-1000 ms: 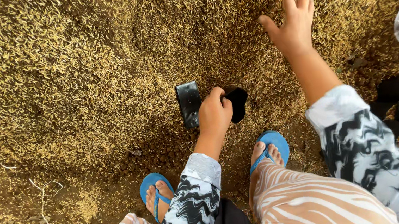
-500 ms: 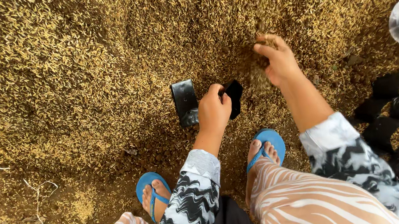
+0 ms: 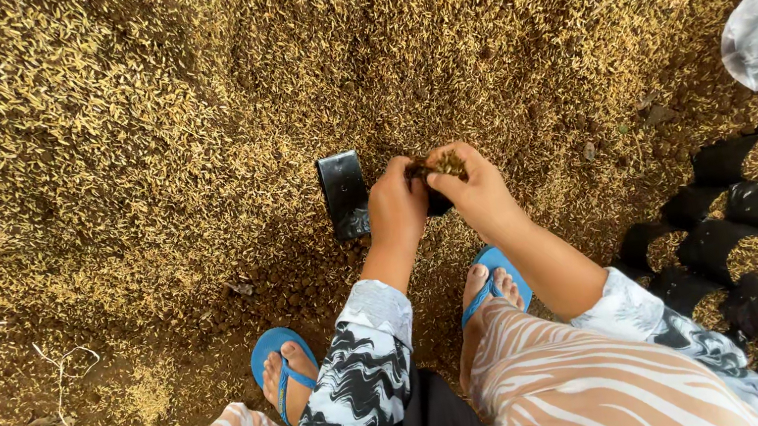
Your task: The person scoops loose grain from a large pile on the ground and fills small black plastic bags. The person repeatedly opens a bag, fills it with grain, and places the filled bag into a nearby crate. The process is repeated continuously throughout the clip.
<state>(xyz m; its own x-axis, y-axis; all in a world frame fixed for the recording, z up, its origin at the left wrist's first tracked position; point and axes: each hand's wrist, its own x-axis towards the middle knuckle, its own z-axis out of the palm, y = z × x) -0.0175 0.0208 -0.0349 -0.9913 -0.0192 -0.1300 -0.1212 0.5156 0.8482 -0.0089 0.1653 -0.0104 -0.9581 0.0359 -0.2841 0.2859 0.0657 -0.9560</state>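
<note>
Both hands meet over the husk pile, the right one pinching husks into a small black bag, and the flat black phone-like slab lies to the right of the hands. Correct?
Not quite. In the head view the flat black slab lies on the husk pile on the left hand's side, not to the right. The right hand does pinch husks over the small black bag.

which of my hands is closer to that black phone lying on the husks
Left. Your left hand is just to the right of the black phone, almost touching its edge. Your right hand, pinching a clump of husks, is further right, beyond the left hand.
</note>
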